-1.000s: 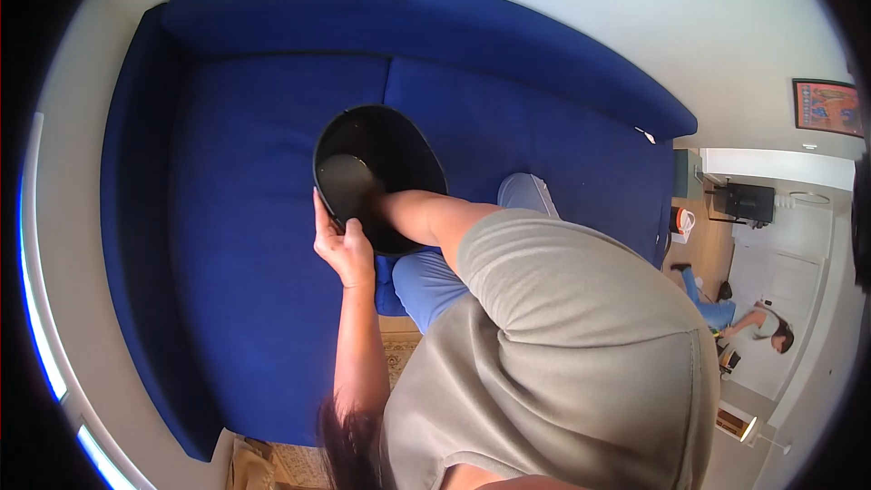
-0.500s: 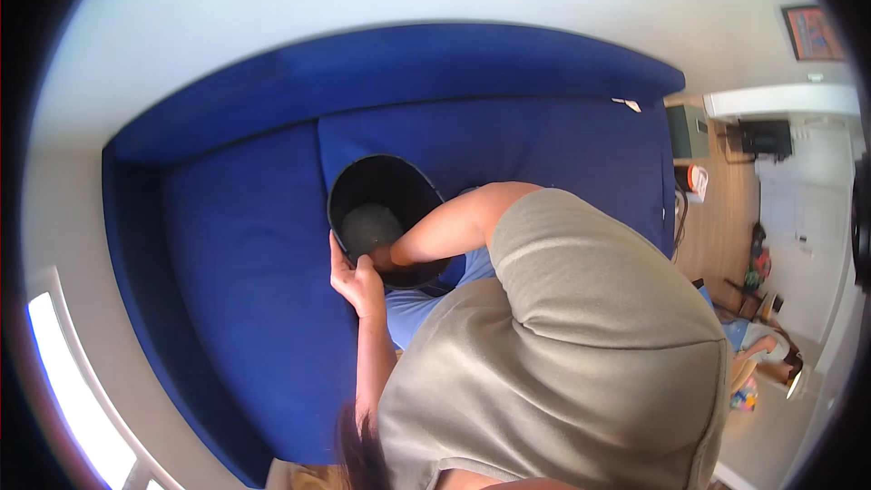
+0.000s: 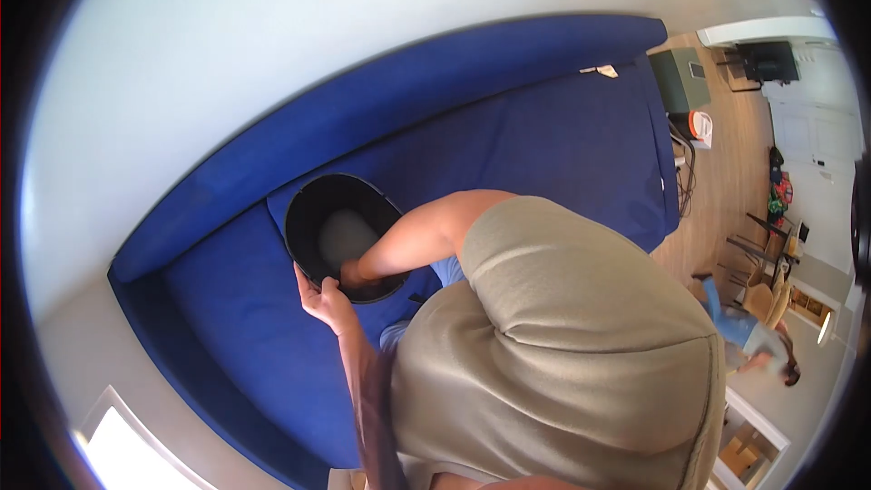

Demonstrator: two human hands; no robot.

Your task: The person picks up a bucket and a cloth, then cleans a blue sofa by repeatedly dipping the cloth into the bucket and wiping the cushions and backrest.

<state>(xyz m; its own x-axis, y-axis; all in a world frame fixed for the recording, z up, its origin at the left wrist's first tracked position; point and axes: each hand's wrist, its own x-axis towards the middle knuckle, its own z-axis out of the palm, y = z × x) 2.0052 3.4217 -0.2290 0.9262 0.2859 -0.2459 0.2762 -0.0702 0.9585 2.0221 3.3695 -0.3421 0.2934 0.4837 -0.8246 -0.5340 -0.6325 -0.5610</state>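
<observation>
A black bucket [image 3: 304, 227] is tilted toward me over the blue sofa, its mouth facing up. A greyish round area shows at its bottom; whether it is liquid or the bare base I cannot make out. My left hand [image 3: 324, 303] grips the near rim, thumb over the edge and fingers along the outer wall. My right hand [image 3: 356, 274] reaches down inside the bucket, close to the near wall. Its fingers are in shadow, and what they hold, if anything, is hidden.
The blue sofa [image 3: 544, 145] spans the view, with a white tag [image 3: 601, 71] near its back. Beyond its right end are a green box [image 3: 679, 78], an orange-and-white container [image 3: 699, 125] and cables. Another person [image 3: 758, 338] is at the far right near chairs. A bright window [image 3: 136, 454] is lower left.
The view has turned, so the sofa appears slanted and the bucket sits further left. Both hands stay at the bucket. The other person at the far right shows more fully, legs now visible.
</observation>
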